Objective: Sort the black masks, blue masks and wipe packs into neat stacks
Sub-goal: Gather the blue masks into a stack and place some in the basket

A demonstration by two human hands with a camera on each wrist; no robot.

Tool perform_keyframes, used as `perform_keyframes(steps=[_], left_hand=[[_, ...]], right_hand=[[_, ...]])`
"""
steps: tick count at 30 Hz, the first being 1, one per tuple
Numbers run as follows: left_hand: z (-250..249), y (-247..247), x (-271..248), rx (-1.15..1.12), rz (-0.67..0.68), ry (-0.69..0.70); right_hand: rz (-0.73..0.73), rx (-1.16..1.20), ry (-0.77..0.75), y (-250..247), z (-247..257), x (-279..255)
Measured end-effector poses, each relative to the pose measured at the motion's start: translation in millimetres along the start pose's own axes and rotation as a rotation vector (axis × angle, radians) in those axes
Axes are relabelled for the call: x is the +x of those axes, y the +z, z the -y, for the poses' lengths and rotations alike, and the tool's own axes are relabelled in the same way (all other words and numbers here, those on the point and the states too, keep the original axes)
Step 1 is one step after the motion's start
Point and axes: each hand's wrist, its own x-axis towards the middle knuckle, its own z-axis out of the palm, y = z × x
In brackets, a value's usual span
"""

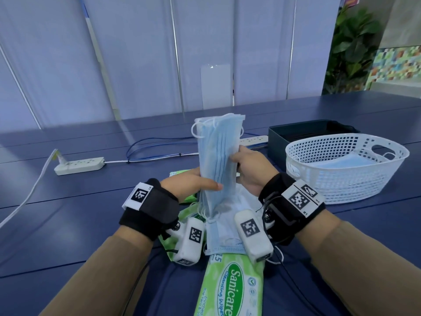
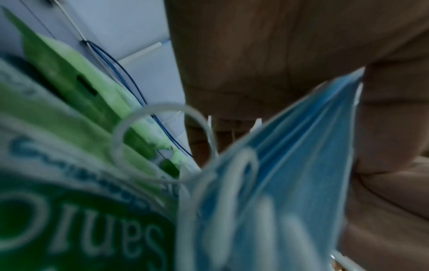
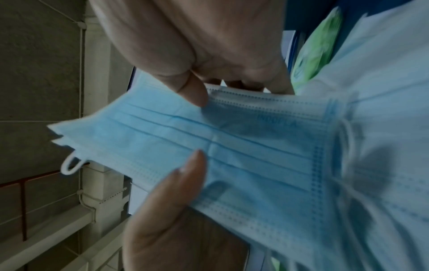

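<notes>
Left hand and right hand both grip a bundle of blue masks, held upright above the table, over wipe packs and one loose mask.

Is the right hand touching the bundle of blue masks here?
Touching. In the right wrist view the right hand pinches the bundle of blue masks, its thumb lying flat on the top mask.

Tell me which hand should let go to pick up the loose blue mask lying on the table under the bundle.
Probably the right hand. The loose blue mask lies just below it, while the left hand grips the bundle of blue masks low down and could likely hold it upright alone.
</notes>
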Motion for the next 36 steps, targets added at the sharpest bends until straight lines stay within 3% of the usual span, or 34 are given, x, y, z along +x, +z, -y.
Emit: perform_keyframes(steps=[5,8,14,17,20,22,26,28,30,33,36], left_hand=[[-4,0,2,0.065,-0.010,0.012],[-10,0,-4,0.070,-0.005,0.054],[-29,-8,-4,-0.103,-0.326,0.528],[-35,-8,-4,-0.143,-0.403,0.625],[-28,-5,1,-0.211,-0.430,0.568],[-20,-3,5,-0.203,-0.444,0.442],[-14,-7,4,-0.076,-0.266,0.213],[-17,-13,2,-0.037,-0.308,0.204],[-18,-24,2,-0.120,-0.409,0.211],[-11,-42,3,-0.400,-0.466,0.155],[0,-45,4,-0.586,-0.441,0.004]], right_hand=[[-0.019,0.057,-0.071,1,11,-2],[-0.049,-0.089,-0.101,0,14,-4],[-0.018,-0.243,-0.046,2,6,-5],[0.051,-0.293,-0.052,1,8,-6],[0.148,-0.253,-0.081,-2,11,-6],[0.139,-0.172,-0.121,-5,12,-6],[0.092,-0.014,-0.160,-10,16,1],[0.044,-0.132,-0.151,-14,19,0],[-0.009,-0.394,-0.107,-23,20,1],[0.039,-0.716,0.104,-41,15,8],[0.103,-0.798,0.288,-51,6,17]])
